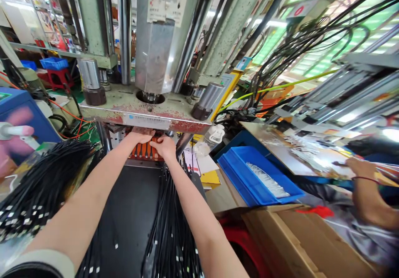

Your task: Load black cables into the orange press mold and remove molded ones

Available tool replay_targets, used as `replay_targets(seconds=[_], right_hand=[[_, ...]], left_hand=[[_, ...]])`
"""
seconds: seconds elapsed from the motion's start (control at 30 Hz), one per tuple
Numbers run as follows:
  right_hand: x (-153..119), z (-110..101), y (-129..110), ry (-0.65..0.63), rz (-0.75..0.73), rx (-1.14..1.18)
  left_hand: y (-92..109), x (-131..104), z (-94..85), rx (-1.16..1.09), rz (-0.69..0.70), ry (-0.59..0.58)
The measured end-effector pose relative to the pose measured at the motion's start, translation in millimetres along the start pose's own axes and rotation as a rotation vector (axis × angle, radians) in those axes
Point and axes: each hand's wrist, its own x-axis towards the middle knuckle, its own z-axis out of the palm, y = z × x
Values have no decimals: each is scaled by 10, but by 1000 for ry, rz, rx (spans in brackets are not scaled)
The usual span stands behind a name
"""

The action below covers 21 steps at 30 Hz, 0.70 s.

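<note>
so the person has both arms stretched in under the plate of the press (183, 111), and it makes sense once you spot the orange fixture (145, 150) sitting down there, just past the far edge of the black table (132, 211). dark slim pieces (146, 150) lie side by side in it, probably slotted like that so each one stays lined up.

left grip (141, 136) is laid over the back of the fixture, fingers pointing inward, looks more like steadying than clutching. right grip (165, 146) is half curled at the right end with the thumb toward the slots. honestly can't tell if either one is pinching anything, the fingertips are too small and partly hidden.

cables are split up: a left cable heap (46, 174) beside the left arm and a right cable bundle (174, 228) trailing along the table's right side, seemingly to leave the middle free for reaching in. the blue bin (232, 168) with pale parts (268, 182) sits off right, between the person and a co-worker's hand (358, 168), so likely out of the arms' way.
</note>
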Motion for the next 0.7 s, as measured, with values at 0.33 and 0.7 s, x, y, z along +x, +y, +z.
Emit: replay_targets(seconds=[0.33,0.7], right_hand=[[-686,-69,635,9,-118,-42],[-944,-157,663,-56,-48,99]], left_hand=[[-287,-1276,178,40,-174,428],[-472,-1855,285,60,-364,117]])
